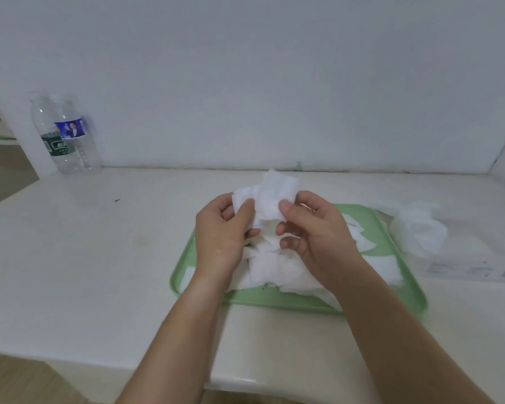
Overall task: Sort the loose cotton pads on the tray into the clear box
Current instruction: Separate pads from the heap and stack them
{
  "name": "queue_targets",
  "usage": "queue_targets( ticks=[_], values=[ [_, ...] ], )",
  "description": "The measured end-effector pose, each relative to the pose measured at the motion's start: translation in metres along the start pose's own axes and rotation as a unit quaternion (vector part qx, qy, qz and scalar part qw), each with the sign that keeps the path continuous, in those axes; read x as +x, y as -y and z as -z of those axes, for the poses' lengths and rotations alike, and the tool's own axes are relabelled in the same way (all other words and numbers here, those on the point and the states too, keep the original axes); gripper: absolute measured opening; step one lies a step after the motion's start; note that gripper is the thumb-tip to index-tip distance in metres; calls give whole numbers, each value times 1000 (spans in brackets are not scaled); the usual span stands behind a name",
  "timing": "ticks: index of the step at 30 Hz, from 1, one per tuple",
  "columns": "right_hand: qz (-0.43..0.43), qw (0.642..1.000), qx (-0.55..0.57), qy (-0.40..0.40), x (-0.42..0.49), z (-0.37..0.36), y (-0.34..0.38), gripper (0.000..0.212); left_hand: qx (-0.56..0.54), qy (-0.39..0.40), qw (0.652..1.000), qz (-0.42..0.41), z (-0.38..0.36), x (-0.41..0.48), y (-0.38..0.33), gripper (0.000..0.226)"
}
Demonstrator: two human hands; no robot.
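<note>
Both hands hover just above the tray's twelve o'clock edge, facing each other. The left hand (225,228) pinches pads (267,193) between thumb and fingers. The right hand (315,231) pinches the same bunch from its three o'clock side, thumb on top, lower fingers loosely curled. The bunch looks like two or three overlapping pads, though blur prevents a sure count. Below, one green tray (274,300) lies on the white table (99,258) and holds a pile (274,269) of pads too overlapped to count. At the tray's three o'clock lies one clear box (464,266), with a white wad (417,228) at the end beside the tray. Two bottles (55,141) stand at ten o'clock, against the wall (274,83).
</note>
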State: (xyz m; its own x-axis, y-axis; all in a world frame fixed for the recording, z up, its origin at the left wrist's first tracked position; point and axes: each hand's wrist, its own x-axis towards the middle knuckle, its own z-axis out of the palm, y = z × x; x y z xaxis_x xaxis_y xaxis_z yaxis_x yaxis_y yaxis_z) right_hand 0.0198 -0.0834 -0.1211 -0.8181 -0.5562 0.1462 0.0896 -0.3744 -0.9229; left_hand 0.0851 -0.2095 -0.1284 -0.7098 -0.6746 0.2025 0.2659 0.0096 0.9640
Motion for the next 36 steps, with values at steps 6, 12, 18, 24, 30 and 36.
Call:
queue_targets(
  ticks=[6,12,18,24,30,36],
  values=[
    [-14,996,-86,-31,4,2,-8,11,-6,25,1000,-8,-2,-6,3,14],
    [-4,993,-109,-46,4,1,-10,16,-26,26,999,-3,-2,-9,5,27],
    [13,987,-145,-68,3,-2,-12,17,-18,30,999,-19,-1,-13,5,31],
    [37,985,-157,-55,1,-8,-16,21,0,-47,998,-31,21,-8,-8,9],
    [146,933,-327,-16,-2,-13,-24,12,-77,-105,991,32,72,2,-9,18],
    [225,708,-663,93,-4,-19,-41,16,-200,-76,972,98,85,-4,1,17]
  ],
)
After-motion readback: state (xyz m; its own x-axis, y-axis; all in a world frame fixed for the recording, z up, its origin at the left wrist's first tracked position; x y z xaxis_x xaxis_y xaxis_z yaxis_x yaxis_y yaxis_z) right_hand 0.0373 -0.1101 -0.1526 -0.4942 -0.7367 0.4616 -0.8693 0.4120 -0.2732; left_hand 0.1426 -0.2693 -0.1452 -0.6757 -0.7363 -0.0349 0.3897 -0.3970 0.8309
